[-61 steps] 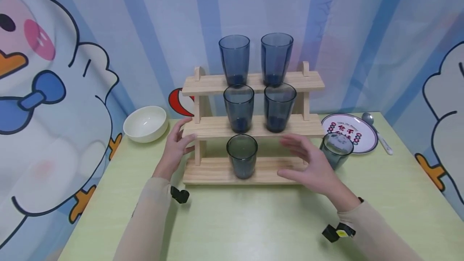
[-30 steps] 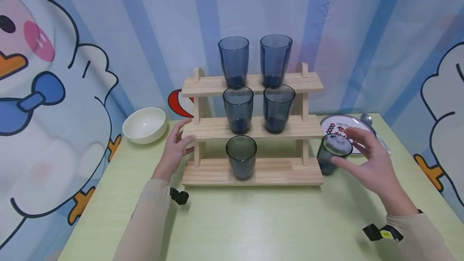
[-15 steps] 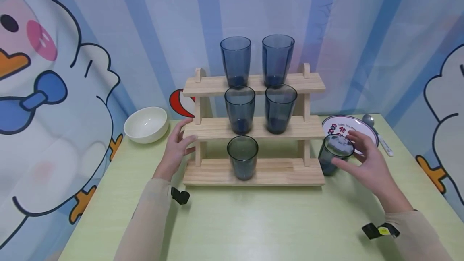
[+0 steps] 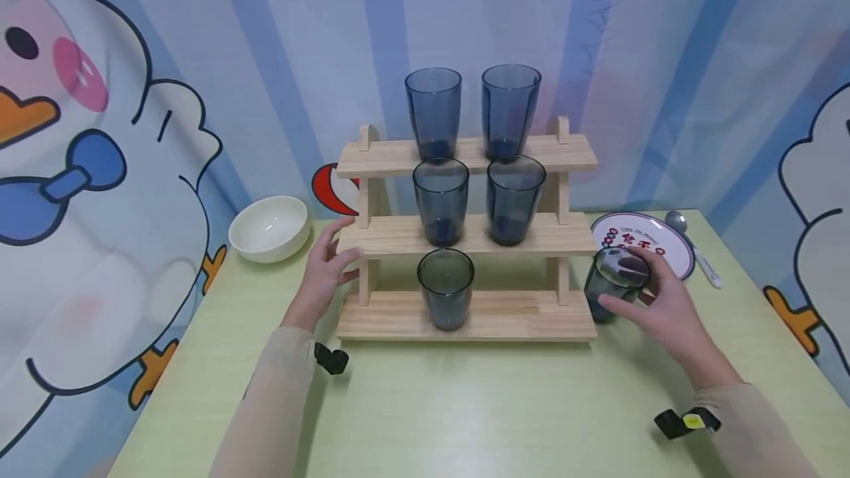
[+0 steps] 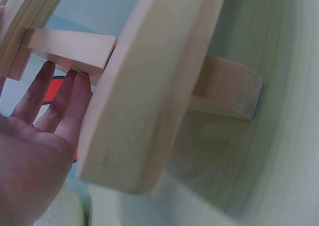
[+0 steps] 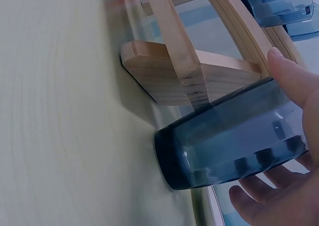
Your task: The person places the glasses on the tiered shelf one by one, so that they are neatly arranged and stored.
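Note:
My left hand (image 4: 320,271) rests against the left end of the three-tier wooden rack (image 4: 458,327). Its thumb is at the middle shelf's edge. In the left wrist view, fairly straight fingers (image 5: 42,94) touch an upright. My right hand (image 4: 671,316) holds a dark tinted glass (image 4: 614,279) that stands beside the rack's lower right end, thumb in front and fingers round the far side. In the right wrist view this glass (image 6: 224,141) has fingers along its underside. Two glasses stand on the top shelf, two on the middle shelf, and one glass (image 4: 446,290) on the bottom shelf.
A white bowl (image 4: 268,231) stands left of the rack. Behind the held glass lie a printed plate (image 4: 664,231) and a spoon (image 4: 702,260). A cartoon curtain (image 4: 285,80) hangs behind the pale green table (image 4: 458,419).
My right hand has moved from before the rack's right side out to the right-hand glass and closed round it. The left hand has kept its place at the rack.

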A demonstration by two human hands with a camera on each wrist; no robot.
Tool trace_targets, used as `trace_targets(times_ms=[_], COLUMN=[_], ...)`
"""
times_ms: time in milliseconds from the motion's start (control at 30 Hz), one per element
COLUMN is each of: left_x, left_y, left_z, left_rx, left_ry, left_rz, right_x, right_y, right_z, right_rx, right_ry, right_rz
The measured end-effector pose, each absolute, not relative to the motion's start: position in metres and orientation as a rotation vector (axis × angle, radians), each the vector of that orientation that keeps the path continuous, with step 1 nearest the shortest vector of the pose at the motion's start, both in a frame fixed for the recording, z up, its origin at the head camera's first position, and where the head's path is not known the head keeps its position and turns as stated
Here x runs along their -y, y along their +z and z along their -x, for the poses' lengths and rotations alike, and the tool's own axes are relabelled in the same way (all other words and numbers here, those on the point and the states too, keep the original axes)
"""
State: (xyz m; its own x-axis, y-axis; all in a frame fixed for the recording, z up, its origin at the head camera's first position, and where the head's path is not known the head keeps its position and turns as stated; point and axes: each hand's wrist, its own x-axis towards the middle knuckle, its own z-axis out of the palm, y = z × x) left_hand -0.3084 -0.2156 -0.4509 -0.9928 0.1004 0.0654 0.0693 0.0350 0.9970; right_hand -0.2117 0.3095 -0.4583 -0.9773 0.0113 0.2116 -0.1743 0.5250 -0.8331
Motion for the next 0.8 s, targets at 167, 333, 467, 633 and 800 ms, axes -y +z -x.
trace_targets(times_ms=[167,333,467,633,800], left_x=[0.2160,0.2145,0.2139,0.2149,0.2158], left_y=[-0.4516,-0.4511,-0.4513,-0.4534,-0.4518], left_z=[0.3094,0.3098,0.3099,0.3110,0.3090], left_rx=[-2.252,-2.252,-2.247,-2.247,-2.236], left_ry=[2.151,2.149,2.152,2.149,2.162], left_rz=[-0.176,-0.180,-0.185,-0.179,-0.189], right_x=[-0.3061,-0.3053,-0.3049,-0.3040,-0.3045], right_y=[-0.4596,-0.4584,-0.4582,-0.4587,-0.4603], right_z=[0.2123,0.2123,0.2115,0.2107,0.2093], right_rx=[2.570,2.568,2.558,2.531,2.525], right_ry=[1.437,1.426,1.436,1.458,1.442], right_rz=[-0.095,-0.049,-0.022,-0.012,0.006])
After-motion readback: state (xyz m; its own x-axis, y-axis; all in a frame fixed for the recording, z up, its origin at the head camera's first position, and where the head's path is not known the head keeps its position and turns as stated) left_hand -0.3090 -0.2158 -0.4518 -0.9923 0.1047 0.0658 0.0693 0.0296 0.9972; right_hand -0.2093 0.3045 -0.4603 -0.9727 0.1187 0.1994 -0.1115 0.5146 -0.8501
